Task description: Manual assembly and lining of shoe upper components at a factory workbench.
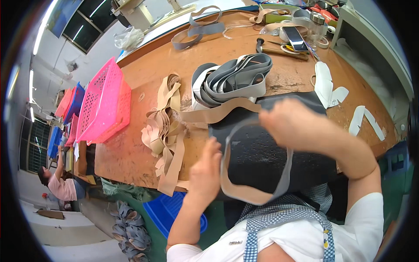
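Note:
My right hand [290,124] is closed on a strip bent into a loop [257,195], grey on one face and tan on the other. The loop hangs over a black mat [248,150] and reaches past its near edge. At the loop's left side is my left hand [204,172], fingers upward and blurred; its grip on the strip cannot be made out. From a pile of tan strips [163,126], one tan strip [222,111] runs right, its end hidden at my right hand. Behind the mat lies a bundle of grey strips [238,78].
A pink basket [104,105] stands at the table's left edge. White cut pieces [323,83], a phone [295,39], a hammer [279,51] and a glass bottle [315,28] lie or stand toward the right. Below are a blue bin [163,214] and heaped strips [131,231]. Another person [65,185] is far left.

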Motion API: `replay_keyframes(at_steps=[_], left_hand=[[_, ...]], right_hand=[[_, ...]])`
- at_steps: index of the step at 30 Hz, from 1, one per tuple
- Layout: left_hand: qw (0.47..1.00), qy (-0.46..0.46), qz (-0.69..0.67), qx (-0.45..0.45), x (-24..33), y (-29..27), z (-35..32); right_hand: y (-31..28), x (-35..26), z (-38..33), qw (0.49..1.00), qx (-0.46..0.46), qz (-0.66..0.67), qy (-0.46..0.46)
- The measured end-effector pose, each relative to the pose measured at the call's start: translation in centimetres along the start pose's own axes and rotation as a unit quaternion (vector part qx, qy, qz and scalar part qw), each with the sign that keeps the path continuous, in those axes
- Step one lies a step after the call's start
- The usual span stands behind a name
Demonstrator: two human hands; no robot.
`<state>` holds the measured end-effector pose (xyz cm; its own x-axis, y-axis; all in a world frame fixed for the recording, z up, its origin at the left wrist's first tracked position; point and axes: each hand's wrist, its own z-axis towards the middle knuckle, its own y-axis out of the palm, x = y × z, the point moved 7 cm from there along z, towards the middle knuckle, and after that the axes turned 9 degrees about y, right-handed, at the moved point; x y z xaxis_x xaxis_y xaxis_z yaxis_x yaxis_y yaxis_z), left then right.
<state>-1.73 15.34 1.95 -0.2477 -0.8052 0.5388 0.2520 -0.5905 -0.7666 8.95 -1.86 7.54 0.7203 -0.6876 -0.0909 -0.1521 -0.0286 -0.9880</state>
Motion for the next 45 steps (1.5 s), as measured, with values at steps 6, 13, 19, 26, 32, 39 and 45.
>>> replay_keyframes(at_steps=[6, 13, 19, 26, 32, 39, 45], left_hand=[[0.991, -0.077, -0.033, 0.104, -3.9, -3.0, 1.7], [0.995, 0.061, 0.056, 0.061, -3.2, 0.3, 4.5], [0.975, 0.177, 0.122, 0.062, -1.1, 3.4, 8.9], [0.961, 0.237, 0.140, 0.001, -1.4, 5.5, 8.1], [0.939, 0.127, 0.313, -0.068, -6.5, 1.4, 3.5], [0.996, 0.014, 0.090, -0.001, -1.8, -0.3, 6.9], [0.979, 0.030, 0.118, 0.166, -3.7, 3.7, 14.1]], right_hand=[[-15.8, 11.3, 15.1, 0.957, 0.222, 0.091, 0.166], [-7.5, 8.4, 16.8, 0.956, 0.213, -0.189, 0.070], [6.8, 2.8, 9.3, 0.929, 0.353, 0.107, 0.039], [8.4, 6.4, 7.9, 0.939, 0.311, 0.122, 0.083], [3.2, 13.5, 5.6, 0.859, 0.351, 0.312, 0.205], [3.4, 13.3, 4.4, 0.848, 0.280, 0.416, 0.171], [6.8, 11.9, 1.1, 0.914, 0.229, 0.310, 0.129]])
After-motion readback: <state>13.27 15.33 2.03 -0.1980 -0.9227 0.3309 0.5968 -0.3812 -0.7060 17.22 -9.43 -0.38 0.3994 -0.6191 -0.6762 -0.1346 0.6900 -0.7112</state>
